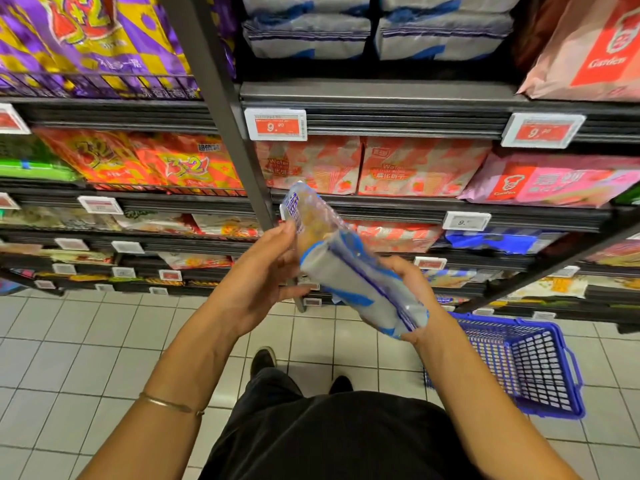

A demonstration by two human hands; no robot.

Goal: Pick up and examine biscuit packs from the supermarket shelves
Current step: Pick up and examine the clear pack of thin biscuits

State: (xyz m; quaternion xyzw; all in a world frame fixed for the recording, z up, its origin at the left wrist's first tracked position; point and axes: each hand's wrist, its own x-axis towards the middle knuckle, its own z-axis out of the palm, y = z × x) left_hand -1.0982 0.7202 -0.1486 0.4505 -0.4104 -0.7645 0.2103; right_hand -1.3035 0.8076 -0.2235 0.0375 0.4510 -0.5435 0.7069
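Note:
A long grey and blue biscuit pack is tilted in front of me, its far end up near the shelves and its near end low. My left hand grips its upper left edge with thumb and fingers. My right hand holds it from underneath at the lower right end. More packs of the same grey and blue kind are stacked on the top shelf above.
Dark shelves packed with red, orange, purple and pink biscuit bags fill the view ahead, with a grey upright post between bays. A blue plastic basket stands on the tiled floor at my right. My shoes show below.

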